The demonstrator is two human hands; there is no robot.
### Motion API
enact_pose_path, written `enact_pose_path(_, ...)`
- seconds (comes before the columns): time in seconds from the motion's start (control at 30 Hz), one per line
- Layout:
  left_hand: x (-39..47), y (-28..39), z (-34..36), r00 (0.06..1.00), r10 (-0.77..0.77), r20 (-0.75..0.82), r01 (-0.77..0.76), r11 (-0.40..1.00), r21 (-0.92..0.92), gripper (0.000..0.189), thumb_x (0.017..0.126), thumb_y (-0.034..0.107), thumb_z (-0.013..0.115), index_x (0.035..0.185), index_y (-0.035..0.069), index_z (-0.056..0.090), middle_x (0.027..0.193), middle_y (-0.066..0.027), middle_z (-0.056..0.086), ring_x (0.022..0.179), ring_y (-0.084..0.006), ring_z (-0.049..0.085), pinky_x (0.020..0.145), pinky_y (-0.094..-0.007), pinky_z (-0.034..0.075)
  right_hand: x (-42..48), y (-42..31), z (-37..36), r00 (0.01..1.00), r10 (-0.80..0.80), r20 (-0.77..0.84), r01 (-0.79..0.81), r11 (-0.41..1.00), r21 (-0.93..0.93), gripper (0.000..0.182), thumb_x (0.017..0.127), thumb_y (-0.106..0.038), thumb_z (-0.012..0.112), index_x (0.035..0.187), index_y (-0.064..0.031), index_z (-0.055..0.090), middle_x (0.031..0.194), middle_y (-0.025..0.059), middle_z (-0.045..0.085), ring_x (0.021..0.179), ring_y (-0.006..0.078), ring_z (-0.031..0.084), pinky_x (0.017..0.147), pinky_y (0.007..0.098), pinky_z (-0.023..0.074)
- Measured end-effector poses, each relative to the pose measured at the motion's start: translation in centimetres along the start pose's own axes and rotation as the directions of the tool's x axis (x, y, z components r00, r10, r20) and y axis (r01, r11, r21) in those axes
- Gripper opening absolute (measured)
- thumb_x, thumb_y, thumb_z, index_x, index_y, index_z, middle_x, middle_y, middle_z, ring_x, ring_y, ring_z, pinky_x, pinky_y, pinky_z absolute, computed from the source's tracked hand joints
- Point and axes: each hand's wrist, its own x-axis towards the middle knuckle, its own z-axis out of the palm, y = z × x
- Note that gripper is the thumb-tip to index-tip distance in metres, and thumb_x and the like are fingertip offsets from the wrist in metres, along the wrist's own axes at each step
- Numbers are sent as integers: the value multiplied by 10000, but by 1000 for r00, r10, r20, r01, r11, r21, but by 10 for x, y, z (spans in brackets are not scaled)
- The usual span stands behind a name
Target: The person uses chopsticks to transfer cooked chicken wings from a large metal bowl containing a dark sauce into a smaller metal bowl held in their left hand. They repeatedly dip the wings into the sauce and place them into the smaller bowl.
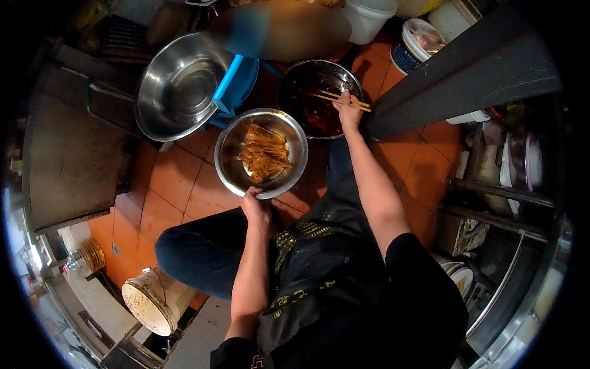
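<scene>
My left hand grips the near rim of a steel bowl. Inside it lies a heap of brown, sauce-coated food, perhaps meat or tofu skin; I cannot tell which. A pair of wooden chopsticks is held in my right hand. Their tips reach over a dark pot filled with a dark red-brown liquid that has bits floating in it. The pot stands beyond the bowl, to its right. Whether the tips touch the liquid is unclear.
A large steel basin rests tilted at the left, beside a blue plastic stool. A dark metal post slants in close to my right hand. White buckets stand at the back, and a dirty bucket lies near my left knee.
</scene>
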Motion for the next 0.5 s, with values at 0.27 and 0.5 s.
enact_pose_path(0.27, 22, -8, -19, 999, 53, 8, -54, 997, 47, 197, 707, -54, 498, 899, -13, 479, 796, -104, 516, 675, -261, 567, 530, -367, 494, -11, -2, -27, 999, 35, -2, -34, 976, 213, 340, 987, -288, 532, 1019, 49, 561, 941, 178, 631, 855, 277, 669, 770, 348, 586)
enact_pose_path(0.5, 32, -10, -24, 996, 75, 54, -76, 997, 4, 297, 704, -73, 497, 984, 18, 459, 839, -82, 494, 687, -243, 549, 552, -368, 496, -24, -6, -26, 996, 80, 50, -88, 975, 203, 323, 978, -293, 552, 1044, 23, 573, 948, 158, 632, 856, 267, 675, 764, 337, 579)
